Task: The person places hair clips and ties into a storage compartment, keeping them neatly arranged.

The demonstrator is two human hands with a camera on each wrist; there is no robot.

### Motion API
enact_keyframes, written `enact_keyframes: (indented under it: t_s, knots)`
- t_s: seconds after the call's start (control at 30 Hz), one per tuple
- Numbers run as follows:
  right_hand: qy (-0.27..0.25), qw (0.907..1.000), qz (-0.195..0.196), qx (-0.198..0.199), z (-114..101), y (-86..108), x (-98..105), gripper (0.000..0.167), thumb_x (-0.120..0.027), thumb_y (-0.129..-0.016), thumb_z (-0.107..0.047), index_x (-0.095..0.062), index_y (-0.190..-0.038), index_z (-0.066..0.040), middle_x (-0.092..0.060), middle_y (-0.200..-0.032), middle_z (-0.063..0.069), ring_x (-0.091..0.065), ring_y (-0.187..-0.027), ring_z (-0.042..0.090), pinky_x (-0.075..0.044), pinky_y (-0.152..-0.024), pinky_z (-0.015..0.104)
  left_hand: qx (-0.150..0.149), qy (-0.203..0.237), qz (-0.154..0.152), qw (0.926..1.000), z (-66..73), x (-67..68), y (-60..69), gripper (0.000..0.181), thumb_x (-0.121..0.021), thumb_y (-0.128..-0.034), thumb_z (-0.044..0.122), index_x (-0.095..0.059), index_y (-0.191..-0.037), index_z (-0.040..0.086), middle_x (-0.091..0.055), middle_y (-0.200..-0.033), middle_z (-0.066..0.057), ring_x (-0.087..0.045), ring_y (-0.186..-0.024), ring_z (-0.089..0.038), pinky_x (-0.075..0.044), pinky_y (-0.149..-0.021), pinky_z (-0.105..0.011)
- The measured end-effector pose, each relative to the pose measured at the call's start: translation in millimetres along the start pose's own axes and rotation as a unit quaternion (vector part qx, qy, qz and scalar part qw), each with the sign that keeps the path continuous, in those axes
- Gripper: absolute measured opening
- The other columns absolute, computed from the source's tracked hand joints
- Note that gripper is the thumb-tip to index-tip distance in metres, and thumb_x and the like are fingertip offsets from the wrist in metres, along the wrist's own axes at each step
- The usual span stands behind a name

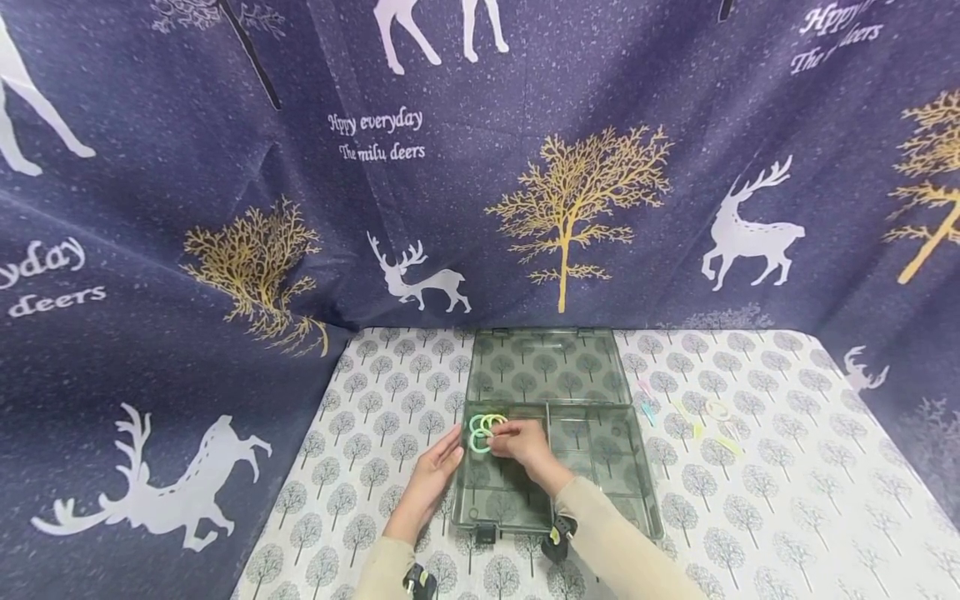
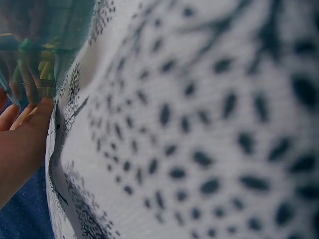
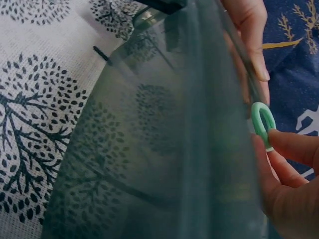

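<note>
A clear grey-green plastic box (image 1: 550,479) lies with its hinged lid (image 1: 547,375) folded back. My right hand (image 1: 528,448) is over the left compartment and pinches a mint-green ring (image 3: 256,118) between thumb and fingers. Beside it at the compartment's upper left are another green ring (image 1: 474,423) and a yellow-green ring (image 1: 495,418). They overlap in the head view. My left hand (image 1: 433,471) touches the outside of the box's left wall, its fingers fairly straight. In the left wrist view, fingers (image 2: 39,117) lie against the see-through wall, with blurred green and yellow shapes behind it.
Right of the box, small pieces are scattered on the tree-print cloth (image 1: 697,517): a pale ring (image 1: 717,409), a blue piece (image 1: 648,414), a pink piece (image 1: 644,387) and a yellow-green piece (image 1: 728,446). A dark deer-print curtain (image 1: 480,183) hangs behind and at the sides.
</note>
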State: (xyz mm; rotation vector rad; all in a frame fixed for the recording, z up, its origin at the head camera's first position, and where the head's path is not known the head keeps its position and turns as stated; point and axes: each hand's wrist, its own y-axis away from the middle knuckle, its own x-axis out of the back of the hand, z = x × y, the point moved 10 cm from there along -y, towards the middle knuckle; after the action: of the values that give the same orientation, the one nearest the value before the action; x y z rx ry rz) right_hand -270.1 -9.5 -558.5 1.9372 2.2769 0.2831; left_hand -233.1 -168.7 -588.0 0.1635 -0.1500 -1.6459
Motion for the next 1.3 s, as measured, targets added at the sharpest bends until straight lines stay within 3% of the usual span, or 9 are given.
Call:
enact_keyframes:
  t_s: [0.23,0.4,0.67,0.87,1.17,1.3]
  knots:
    - [0.037,0.9991,0.008,0.018,4,-1.9,-2,0.024,-0.07,-0.074,0.007,-0.067,-0.096,0.015,-0.071,-0.081,0.019,-0.07,-0.067,0.018,-0.062,-0.065,0.03,-0.002,0.01,-0.004,0.9999,1.6,-2.0,0.3,0.053,-0.054,-0.0979,0.018,-0.038,-0.147,0.012,-0.037,-0.151,-0.01,-0.032,-0.14,-0.028,-0.024,-0.116,-0.04]
    - [0.062,0.9978,0.007,0.021,3,0.7,-3,0.023,-0.069,-0.072,0.008,-0.068,-0.095,0.014,-0.071,-0.078,0.018,-0.069,-0.064,0.017,-0.062,-0.063,0.029,0.003,0.008,-0.004,1.0,0.4,-2.7,-0.3,0.053,-0.054,-0.0981,0.018,-0.037,-0.148,0.012,-0.037,-0.151,-0.01,-0.031,-0.14,-0.028,-0.024,-0.116,-0.041]
    - [0.084,0.9964,-0.003,0.014,8,1.1,-6,0.022,-0.071,-0.074,0.008,-0.069,-0.095,0.013,-0.071,-0.082,0.019,-0.071,-0.069,0.022,-0.062,-0.064,0.029,0.011,-0.006,0.005,0.9999,-2.9,0.0,-1.6,0.053,-0.056,-0.0968,0.021,-0.04,-0.146,0.014,-0.04,-0.15,-0.008,-0.033,-0.139,-0.027,-0.025,-0.116,-0.042]
    - [0.092,0.9955,-0.013,0.02,6,2.0,-7,0.021,-0.071,-0.077,0.006,-0.069,-0.096,0.012,-0.07,-0.083,0.017,-0.071,-0.072,0.024,-0.062,-0.066,0.032,0.003,0.011,-0.009,0.9999,-3.5,-2.2,-1.2,0.053,-0.054,-0.098,0.017,-0.038,-0.148,0.012,-0.037,-0.151,-0.01,-0.031,-0.14,-0.027,-0.025,-0.116,-0.04]
    - [0.14,0.9887,0.006,0.053,0,0.0,2,0.014,-0.076,-0.074,0.001,-0.074,-0.088,0.005,-0.073,-0.083,0.012,-0.064,-0.073,0.013,-0.058,-0.064,0.026,0.003,0.019,-0.007,0.9998,-2.3,-2.5,-0.5,0.052,-0.053,-0.0987,0.016,-0.037,-0.148,0.012,-0.036,-0.151,-0.011,-0.032,-0.14,-0.027,-0.025,-0.115,-0.038]
    - [0.123,0.9909,0.009,0.054,-2,-0.5,5,0.015,-0.077,-0.074,0.0,-0.074,-0.088,0.005,-0.073,-0.083,0.012,-0.065,-0.074,0.013,-0.059,-0.066,0.026,0.002,0.019,-0.005,0.9998,-0.5,-1.8,-0.5,0.051,-0.053,-0.0986,0.016,-0.038,-0.147,0.011,-0.038,-0.15,-0.011,-0.034,-0.139,-0.028,-0.026,-0.116,-0.039]
